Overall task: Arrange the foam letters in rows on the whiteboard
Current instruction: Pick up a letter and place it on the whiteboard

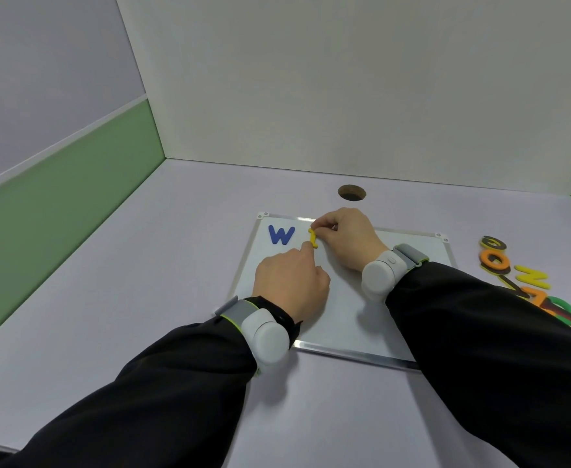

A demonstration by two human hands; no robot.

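Observation:
A whiteboard lies flat on the pale desk. A blue foam W sits in its far left corner. Just right of the W is a slim yellow foam letter, standing along the top row. My right hand pinches the yellow letter's top end. My left hand has curled fingers, and its fingertip touches the letter's lower end. A heap of loose foam letters in orange, yellow, green and red lies on the desk to the right of the board.
A round cable hole is in the desk just behind the board. White partition walls close off the back and the left side. Bare desk surface stretches to the left of the board and in front of it.

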